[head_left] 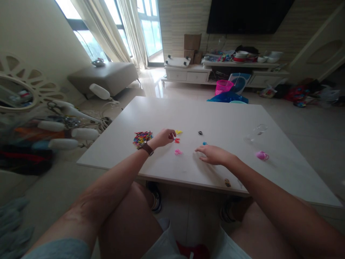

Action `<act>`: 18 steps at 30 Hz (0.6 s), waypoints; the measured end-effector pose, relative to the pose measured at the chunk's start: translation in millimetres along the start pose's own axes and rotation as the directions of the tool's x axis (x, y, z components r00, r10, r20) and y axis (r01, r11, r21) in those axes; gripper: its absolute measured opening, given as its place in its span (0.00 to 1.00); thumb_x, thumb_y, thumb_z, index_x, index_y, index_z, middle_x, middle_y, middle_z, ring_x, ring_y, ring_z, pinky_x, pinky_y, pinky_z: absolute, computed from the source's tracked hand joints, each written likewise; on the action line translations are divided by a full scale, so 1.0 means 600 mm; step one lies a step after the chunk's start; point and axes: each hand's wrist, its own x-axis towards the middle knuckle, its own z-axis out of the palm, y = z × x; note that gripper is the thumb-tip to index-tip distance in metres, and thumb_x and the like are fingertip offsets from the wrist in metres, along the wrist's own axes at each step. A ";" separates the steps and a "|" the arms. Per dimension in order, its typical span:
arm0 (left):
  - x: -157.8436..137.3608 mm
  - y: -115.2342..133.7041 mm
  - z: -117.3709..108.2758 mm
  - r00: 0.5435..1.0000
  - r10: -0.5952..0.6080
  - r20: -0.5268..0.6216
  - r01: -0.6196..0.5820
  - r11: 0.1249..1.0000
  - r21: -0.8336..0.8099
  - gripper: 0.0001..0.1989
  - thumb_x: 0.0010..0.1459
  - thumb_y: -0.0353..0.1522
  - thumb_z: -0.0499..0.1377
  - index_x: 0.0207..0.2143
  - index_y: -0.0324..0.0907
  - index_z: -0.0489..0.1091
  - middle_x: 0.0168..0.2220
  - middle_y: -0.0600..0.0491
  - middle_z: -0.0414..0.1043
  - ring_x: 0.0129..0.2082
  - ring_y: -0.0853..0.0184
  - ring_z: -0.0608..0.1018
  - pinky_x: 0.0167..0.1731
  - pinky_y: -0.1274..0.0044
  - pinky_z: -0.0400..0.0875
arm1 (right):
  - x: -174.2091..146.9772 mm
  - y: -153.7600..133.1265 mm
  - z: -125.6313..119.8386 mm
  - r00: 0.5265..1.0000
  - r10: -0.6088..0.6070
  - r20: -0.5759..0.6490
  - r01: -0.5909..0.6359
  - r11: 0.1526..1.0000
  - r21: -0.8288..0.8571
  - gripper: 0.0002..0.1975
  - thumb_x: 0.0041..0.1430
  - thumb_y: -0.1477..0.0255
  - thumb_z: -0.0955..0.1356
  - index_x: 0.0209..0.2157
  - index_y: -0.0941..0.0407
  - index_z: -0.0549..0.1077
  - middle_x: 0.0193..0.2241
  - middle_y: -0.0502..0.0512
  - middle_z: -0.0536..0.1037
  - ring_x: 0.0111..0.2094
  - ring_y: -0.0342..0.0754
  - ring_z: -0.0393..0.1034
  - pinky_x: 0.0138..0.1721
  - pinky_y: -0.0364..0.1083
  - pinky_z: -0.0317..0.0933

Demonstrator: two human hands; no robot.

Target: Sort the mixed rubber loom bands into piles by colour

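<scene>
My left hand, with a brown-strapped watch on its wrist, is over the white table. Its fingers are bent together in a pinch; a tiny dark bit shows at the tips, too small to name. Just beyond them lie small red pieces and yellow pieces, with pink pieces nearer me. A mixed pile of small coloured pieces sits left of the hand. My right hand hovers with fingers apart, holding nothing, beside small blue pieces. Black pieces lie farther back.
On the white table, a clear container and a pink-purple object lie to the right. A small brown-yellow item is near the front edge. White-ended lamp arms stand left of the table; a pink basket is beyond it.
</scene>
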 end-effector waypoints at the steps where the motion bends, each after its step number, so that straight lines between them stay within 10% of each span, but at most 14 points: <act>1: 0.004 0.010 0.008 1.000 0.018 0.011 -0.017 1.000 -0.023 0.11 0.49 0.25 0.62 0.37 0.38 0.76 0.29 0.52 0.77 0.28 0.69 0.76 0.30 0.78 0.69 | 0.000 0.000 0.000 1.000 -0.017 -0.016 0.017 1.000 -0.001 0.23 0.63 0.69 0.66 0.59 0.57 0.71 0.58 0.63 0.74 0.55 0.58 0.72 0.56 0.52 0.64; 18: 0.026 0.125 0.044 0.950 0.310 0.035 -0.305 0.946 -0.110 0.10 0.51 0.21 0.61 0.36 0.38 0.75 0.27 0.54 0.77 0.27 0.70 0.77 0.30 0.80 0.68 | -0.008 -0.008 -0.009 0.952 -0.126 -0.280 0.125 0.992 -0.023 0.27 0.61 0.74 0.67 0.62 0.55 0.68 0.66 0.62 0.64 0.64 0.60 0.61 0.63 0.60 0.60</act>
